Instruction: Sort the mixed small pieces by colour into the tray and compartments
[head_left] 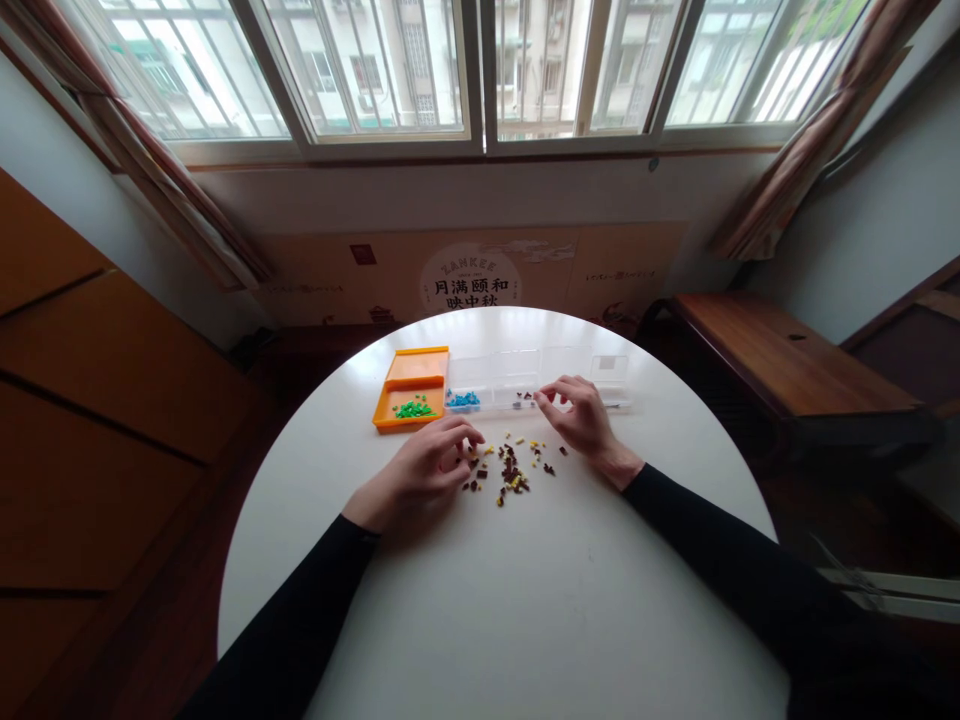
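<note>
My left hand [424, 465] rests low over the table, fingers bent and apart, beside a loose pile of small dark brown and yellow building bricks [511, 470]. Nothing shows between its fingers. Over a clear plastic box [504, 393] with its lids up, my right hand [581, 415] has thumb and index finger close together in a pinch. Whatever those fingertips hold is too small to make out. A few dark brown pieces [525, 396] lie in the compartment by them. Blue bricks [463, 399] fill part of the left compartment.
An orange box [417, 381] with green bricks [414, 409] stands left of the clear box. Everything sits on a round white table [480, 620]. A wooden bench [795, 360] is at the right, and a printed carton panel [585, 270] lies beyond the table under the windows.
</note>
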